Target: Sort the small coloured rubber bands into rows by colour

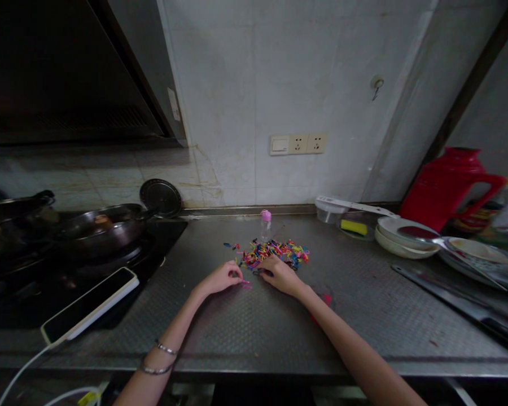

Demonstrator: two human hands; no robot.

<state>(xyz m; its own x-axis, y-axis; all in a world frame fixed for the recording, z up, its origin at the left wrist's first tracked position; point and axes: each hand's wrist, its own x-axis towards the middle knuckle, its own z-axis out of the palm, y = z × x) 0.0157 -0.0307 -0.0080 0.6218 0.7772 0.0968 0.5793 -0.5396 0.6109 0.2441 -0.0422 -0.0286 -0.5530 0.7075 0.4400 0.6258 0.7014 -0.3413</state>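
Note:
A loose heap of small, thin, many-coloured bands that look like little hair elastics lies on the metal counter. My left hand is at the near left of the heap, finger and thumb pinched at a small pink band. My right hand reaches over the heap's near edge with its fingers curled down and together. By those fingertips a dark band shows, but what they grip is too small to make out. Just behind the heap stands a small clear bottle with a pink cap.
A phone-like device with a white cable lies by the stove at left, below a pan. At right are stacked bowls, a yellow sponge, a long knife and a red thermos jug. Something red lies under my right forearm.

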